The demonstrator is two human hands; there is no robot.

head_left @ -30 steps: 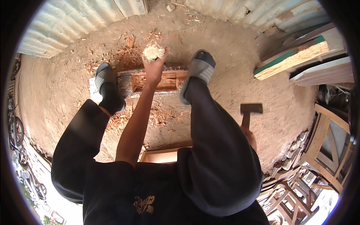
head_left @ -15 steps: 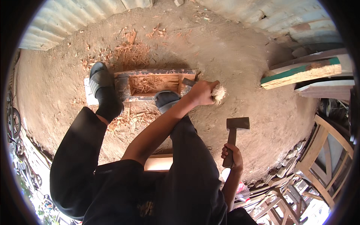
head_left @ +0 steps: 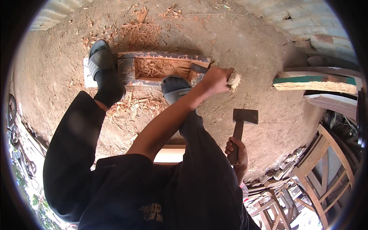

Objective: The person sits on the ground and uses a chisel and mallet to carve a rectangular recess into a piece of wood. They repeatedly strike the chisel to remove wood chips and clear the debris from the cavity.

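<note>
Dirt ground [head_left: 245, 42], sandy and reddish, filling most of the view, strewn with wood chips [head_left: 138, 32] and shavings toward the top. Corrugated metal sheeting [head_left: 306, 19] curving along the upper right rim. Dark trousers of the seated person in the lower half, legs stretching upward to feet in grey slide sandals; left sandal [head_left: 100, 57] resting on the left end of a long wooden block [head_left: 161, 67], right sandal [head_left: 175, 87] pressed against its near edge. Block lying flat on the ground, hollowed into a rectangular trough, with loose shavings inside. Green-edged wooden plank [head_left: 316, 82] at the right, well apart from the block. Wooden chair frames [head_left: 326, 168] stacked at the lower right. Pale board [head_left: 168, 155] just visible between the legs.

Left hand [head_left: 216, 79] reaching across the right leg, past the right end of the block, grip closed around a pale fibrous clump [head_left: 234, 80], possibly a wad of shavings; exact material impossible to tell. Clump held just above the ground, beside the block's right end.

Right hand [head_left: 237, 151] low beside the right thigh, grip closed around the wooden handle of a hatchet [head_left: 241, 122]. Dark metal head pointing up, away from the body, over bare dirt, below the clump and apart from it.
</note>
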